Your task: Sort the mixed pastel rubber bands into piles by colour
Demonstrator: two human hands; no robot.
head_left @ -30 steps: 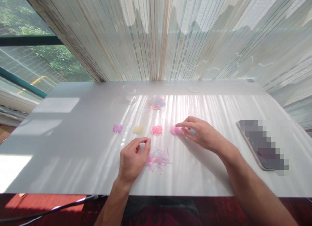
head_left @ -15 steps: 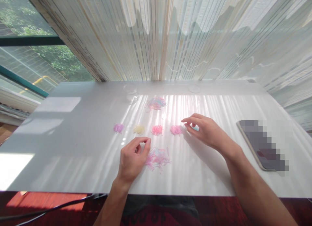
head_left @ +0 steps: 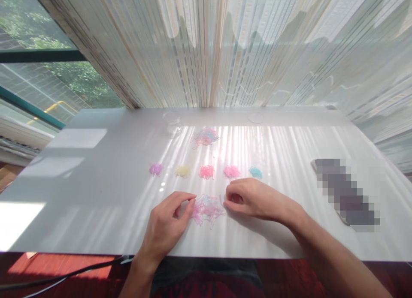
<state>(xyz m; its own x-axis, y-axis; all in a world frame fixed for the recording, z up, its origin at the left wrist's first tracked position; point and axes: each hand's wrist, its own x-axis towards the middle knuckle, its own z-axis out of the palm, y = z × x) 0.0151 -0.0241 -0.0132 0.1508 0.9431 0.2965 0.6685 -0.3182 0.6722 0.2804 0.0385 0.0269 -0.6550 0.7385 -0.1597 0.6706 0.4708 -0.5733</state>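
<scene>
A loose mixed pile of small translucent coloured loops, like tiny elastic bands [head_left: 208, 209], lies on the white table near me. My left hand [head_left: 170, 218] is at its left edge, thumb and forefinger pinched together; anything between the tips is too small to make out. At the right edge is my right hand [head_left: 254, 199], fingers curled and closed, their tips partly hidden. Beyond my hands runs a row of small heaps: purple [head_left: 156, 169], yellow [head_left: 183, 171], red-pink [head_left: 206, 171], pink [head_left: 231, 171] and blue [head_left: 255, 172]. Behind them lies another mixed pile [head_left: 206, 136].
A clear round container [head_left: 172, 122] stands at the back of the table [head_left: 96, 195], with a clear disc-like lid [head_left: 255, 117] farther right. A phone, partly blurred [head_left: 346, 191], lies on the right. Striped curtains [head_left: 206, 45] hang along the far edge.
My right hand has moved from beside the blue heap back toward me, to the near mixed pile, and its fingers have closed. My left hand has shifted slightly nearer and left.
</scene>
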